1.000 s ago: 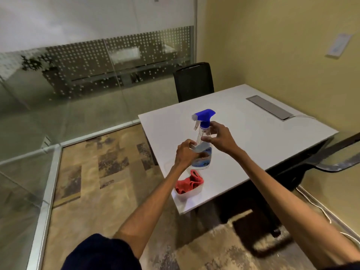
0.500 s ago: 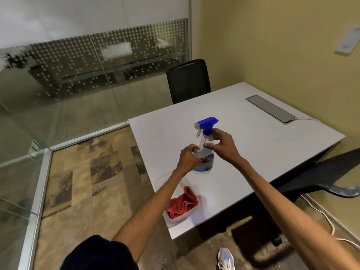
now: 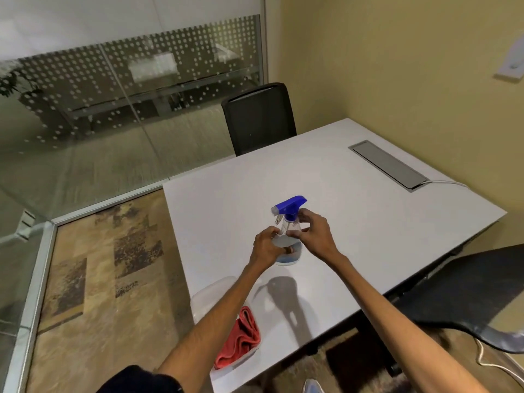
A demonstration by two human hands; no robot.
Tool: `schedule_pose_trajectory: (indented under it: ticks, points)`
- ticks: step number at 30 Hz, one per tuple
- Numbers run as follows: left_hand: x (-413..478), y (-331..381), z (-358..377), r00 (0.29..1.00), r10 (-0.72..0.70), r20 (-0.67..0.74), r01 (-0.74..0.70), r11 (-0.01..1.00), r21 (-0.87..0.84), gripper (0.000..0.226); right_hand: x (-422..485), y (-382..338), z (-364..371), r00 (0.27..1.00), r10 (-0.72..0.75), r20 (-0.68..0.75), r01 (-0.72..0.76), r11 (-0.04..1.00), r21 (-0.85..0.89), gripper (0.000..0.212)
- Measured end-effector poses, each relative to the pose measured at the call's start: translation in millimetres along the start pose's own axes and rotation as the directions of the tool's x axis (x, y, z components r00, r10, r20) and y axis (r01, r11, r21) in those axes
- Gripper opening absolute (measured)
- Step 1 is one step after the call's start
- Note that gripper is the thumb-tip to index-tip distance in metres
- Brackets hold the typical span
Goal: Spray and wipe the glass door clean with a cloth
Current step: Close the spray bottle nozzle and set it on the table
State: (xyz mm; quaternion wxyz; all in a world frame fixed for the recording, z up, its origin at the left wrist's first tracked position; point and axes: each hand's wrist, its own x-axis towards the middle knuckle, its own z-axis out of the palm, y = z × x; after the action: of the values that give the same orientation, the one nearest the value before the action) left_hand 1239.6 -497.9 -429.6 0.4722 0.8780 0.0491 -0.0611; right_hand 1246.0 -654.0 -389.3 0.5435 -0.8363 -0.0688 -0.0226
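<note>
A clear spray bottle (image 3: 289, 258) with a blue trigger head (image 3: 289, 206) stands on the white table (image 3: 354, 219). My left hand (image 3: 266, 245) wraps the bottle's lower body from the left. My right hand (image 3: 313, 235) grips its neck just under the blue head. A red cloth (image 3: 241, 340) lies folded in a clear plastic tub (image 3: 207, 296) at the table's near corner, partly hidden by my left forearm. The glass wall (image 3: 99, 131), with a dotted frosted band, fills the left and back.
A black chair (image 3: 259, 117) stands at the table's far side and another black chair (image 3: 467, 296) at the right. A metal cable hatch (image 3: 387, 164) is set into the tabletop. Patterned carpet (image 3: 107, 268) covers the floor on the left. A white cable (image 3: 493, 361) lies on the floor.
The view has shifted closer over the table, so the bottle and tub sit lower and nearer. Both hands keep hold of the spray bottle, which stays on the table.
</note>
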Motion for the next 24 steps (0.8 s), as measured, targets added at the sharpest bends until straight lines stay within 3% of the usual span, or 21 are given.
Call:
schedule_pose_trajectory:
  ticks: [6, 13, 19, 24]
  points:
    - [28, -34, 32, 0.998, -0.06, -0.025, 0.059, 0.997, -0.044, 0.063, 2, 27, 7, 1.0, 0.014, -0.005, -0.013, 0.999, 0.037, 0.033]
    - [21, -19, 39, 0.993, -0.111, -0.03, 0.109, 0.992, -0.062, 0.036, 5, 49, 16, 0.999, 0.049, -0.013, -0.048, 0.997, 0.065, 0.027]
    - [17, -26, 49, 0.975, -0.218, -0.042, 0.212, 0.972, -0.104, 0.043, 1, 64, 28, 0.997, 0.073, 0.011, -0.073, 0.997, 0.023, 0.027]
    - [17, -42, 57, 0.976, -0.214, -0.024, 0.212, 0.975, -0.069, 0.041, 0, 79, 32, 0.993, 0.112, 0.032, -0.113, 0.994, 0.014, 0.021]
